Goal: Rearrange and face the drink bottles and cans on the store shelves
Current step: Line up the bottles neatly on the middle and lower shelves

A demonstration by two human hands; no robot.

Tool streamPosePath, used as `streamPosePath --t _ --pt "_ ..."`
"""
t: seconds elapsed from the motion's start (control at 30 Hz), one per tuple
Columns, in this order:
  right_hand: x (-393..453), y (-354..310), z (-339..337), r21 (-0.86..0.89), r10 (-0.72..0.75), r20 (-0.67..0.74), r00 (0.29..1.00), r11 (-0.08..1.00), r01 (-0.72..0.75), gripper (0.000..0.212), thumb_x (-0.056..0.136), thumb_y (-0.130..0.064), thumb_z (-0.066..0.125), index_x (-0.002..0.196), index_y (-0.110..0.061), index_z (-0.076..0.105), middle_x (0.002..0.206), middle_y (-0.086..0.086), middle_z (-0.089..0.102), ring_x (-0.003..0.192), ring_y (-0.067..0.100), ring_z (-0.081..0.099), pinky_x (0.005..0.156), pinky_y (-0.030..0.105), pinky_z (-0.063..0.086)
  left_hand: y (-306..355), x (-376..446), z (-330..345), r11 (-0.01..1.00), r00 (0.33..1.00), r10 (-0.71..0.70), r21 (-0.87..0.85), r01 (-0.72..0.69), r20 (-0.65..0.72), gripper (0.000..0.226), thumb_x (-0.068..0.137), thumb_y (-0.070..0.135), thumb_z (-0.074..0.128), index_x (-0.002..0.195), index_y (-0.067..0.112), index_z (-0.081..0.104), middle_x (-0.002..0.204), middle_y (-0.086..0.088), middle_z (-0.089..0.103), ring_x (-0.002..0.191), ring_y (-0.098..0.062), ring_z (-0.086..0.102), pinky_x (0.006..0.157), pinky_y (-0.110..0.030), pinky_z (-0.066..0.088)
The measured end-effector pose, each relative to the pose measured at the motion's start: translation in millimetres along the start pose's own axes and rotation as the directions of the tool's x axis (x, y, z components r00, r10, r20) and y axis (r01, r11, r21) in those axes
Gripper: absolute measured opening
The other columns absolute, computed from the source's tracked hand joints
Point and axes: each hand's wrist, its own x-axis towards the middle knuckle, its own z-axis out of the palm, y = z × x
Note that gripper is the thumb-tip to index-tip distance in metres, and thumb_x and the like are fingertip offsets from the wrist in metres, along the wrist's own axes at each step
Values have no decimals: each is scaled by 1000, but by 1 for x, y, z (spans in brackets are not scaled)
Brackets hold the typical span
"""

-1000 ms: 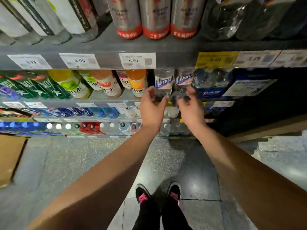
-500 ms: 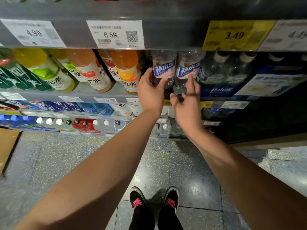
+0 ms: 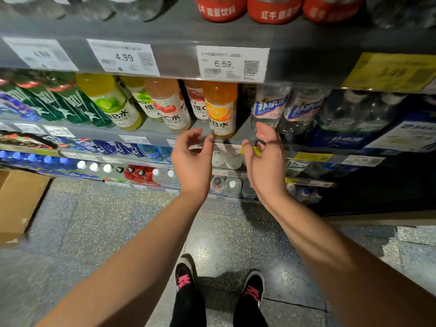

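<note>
Two clear bottles with blue-and-white labels stand side by side on the middle shelf [image 3: 165,134]: the left clear bottle [image 3: 269,107] and the right clear bottle [image 3: 302,109]. An orange vitamin drink bottle [image 3: 220,109] stands just left of them. My left hand [image 3: 192,159] hovers in front of the shelf edge below the orange bottle, fingers curled apart, holding nothing. My right hand [image 3: 265,159] hangs just below the left clear bottle, fingers loose and empty, fingertips close to its base.
Yellow, peach and green bottles [image 3: 106,102] fill the shelf's left side; a blue pack of water [image 3: 354,123] sits at right. Red cans [image 3: 273,8] stand on the shelf above. Lower shelves hold capped bottles [image 3: 94,166]. A cardboard box [image 3: 21,201] lies on the floor at left.
Both hands have come off the clear bottles and dropped back below the shelf edge, fingers opening. The view has shifted left and up.
</note>
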Motion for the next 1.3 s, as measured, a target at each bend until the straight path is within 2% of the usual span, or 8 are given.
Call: streamPosePath --t 0.07,0.17,0.3,0.43,0.77,1.03,1.17,1.3 --pt "3 -6 17 -6 3 26 1000 1000 -2 56 88 -29 63 139 -10 49 136 10 57 127 21 53 109 41 44 -6 18 -9 999 998 37 26 -36 -49 34 85 18 79 114 11 65 106 0 65 95 1 60 86 -23 52" --pt "13 -12 42 -53 10 18 1000 999 -9 63 87 -26 74 141 -9 45 138 9 54 126 20 52 104 25 40 -19 48 -17 994 988 78 88 -67 -133 59 77 31 83 125 13 52 120 -1 54 114 -16 54 100 -42 49" --pt "29 -16 72 -42 51 -58 997 998 -54 80 79 -26 82 143 -3 40 138 9 53 123 18 52 98 16 37 -34 83 -14 990 997 40 141 -31 -64 81 68 34 88 133 10 46 129 -5 51 122 -27 53 105 -46 45" --pt "42 -15 94 -113 69 -185 980 989 -91 96 71 -34 88 146 1 37 145 17 50 131 26 51 111 30 37 -42 105 -13 982 996 90 166 -85 -26 73 65 32 89 124 10 51 120 -5 57 115 -26 56 101 -45 46" --pt "52 -2 90 -27 71 -327 942 996 -84 85 63 -37 78 135 -8 43 119 8 65 101 22 66 88 40 57 -39 101 -17 984 985 145 118 -133 -98 63 65 24 89 112 6 52 108 -4 53 101 -25 52 94 -41 46" --pt "46 6 86 -217 -72 -367 927 976 -11 68 70 -40 79 119 2 55 103 16 71 88 35 69 69 31 51 -19 56 16 998 998 66 11 -66 21 62 74 19 87 129 9 59 115 -1 70 105 -11 65 92 -11 46" --pt "47 7 85 -324 -209 -451 868 944 59 65 72 -50 80 106 3 62 91 17 72 77 34 72 63 33 54 -14 69 36 995 997 22 93 -28 70 84 75 22 84 147 5 44 142 -10 59 131 -21 54 113 -35 41" --pt "49 9 82 -314 -202 -449 870 948 58 64 73 -50 80 109 0 64 95 16 73 82 33 72 68 35 57 -8 80 51 988 1000 -5 152 0 29 63 76 21 85 126 3 52 124 -12 65 114 -26 61 98 -34 44"
